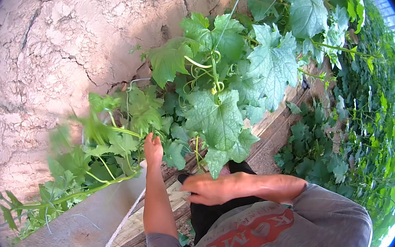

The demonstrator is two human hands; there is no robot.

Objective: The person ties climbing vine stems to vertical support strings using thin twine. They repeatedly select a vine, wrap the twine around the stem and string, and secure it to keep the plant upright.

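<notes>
My left hand (153, 149) is raised among the vines with its fingertips at a green vine stem (124, 131); whether the fingers close on the stem is hidden. Leafy shoots, partly blurred, spread out to the left of it. My right hand (205, 189) hangs in front of my body, slightly blurred, below a large lobed leaf (215, 117); its fingers point left and what is between them cannot be made out. Curled tendrils (218, 84) and a thin string (230, 17) rise above the big leaf.
A cracked earthen wall (63, 51) stands behind the vines. At the lower left is a grey ledge (69, 224) with a white rope (116, 231) along its side. Wooden boards (136, 229) run past my feet. Dense rows of plants (365, 132) fill the right.
</notes>
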